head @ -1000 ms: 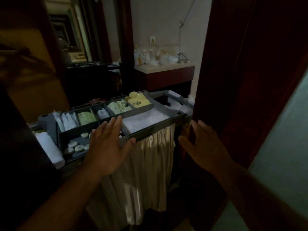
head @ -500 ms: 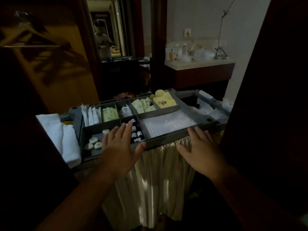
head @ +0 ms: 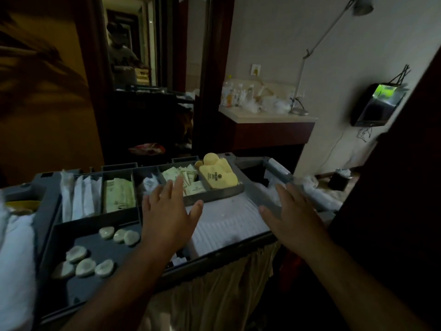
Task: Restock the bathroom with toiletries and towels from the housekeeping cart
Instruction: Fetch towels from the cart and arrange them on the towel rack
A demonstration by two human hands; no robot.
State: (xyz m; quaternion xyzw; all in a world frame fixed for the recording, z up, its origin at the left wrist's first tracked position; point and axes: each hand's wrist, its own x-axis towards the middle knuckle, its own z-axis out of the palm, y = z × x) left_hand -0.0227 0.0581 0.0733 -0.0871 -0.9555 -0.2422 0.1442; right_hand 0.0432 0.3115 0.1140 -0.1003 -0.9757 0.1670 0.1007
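The housekeeping cart's grey top tray (head: pixel 47 232) fills the foreground, split into compartments. It holds several round wrapped soaps (head: pixel 84 265), white sachets (head: pixel 81 197), green packets (head: pixel 119 194), pale packets (head: pixel 181 180), yellow folded items (head: pixel 218 176) and a white ribbed stack (head: pixel 229 220). My left hand (head: pixel 167 218) hovers flat, fingers spread, over the tray's middle and holds nothing. Over the tray's right edge my right hand (head: pixel 293 218) is spread open and empty too. White towels (head: pixel 14 254) lie at the cart's left.
A beige curtain (head: pixel 214 295) hangs below the tray. Behind the cart are a counter (head: pixel 267 118) with bottles and bags, a mirror showing a person, and a wall screen (head: pixel 377 103). A dark door panel (head: pixel 405 187) stands close on the right.
The view has come closer to the cart. Both hands have moved forward, from the front rim to above the tray's compartments.
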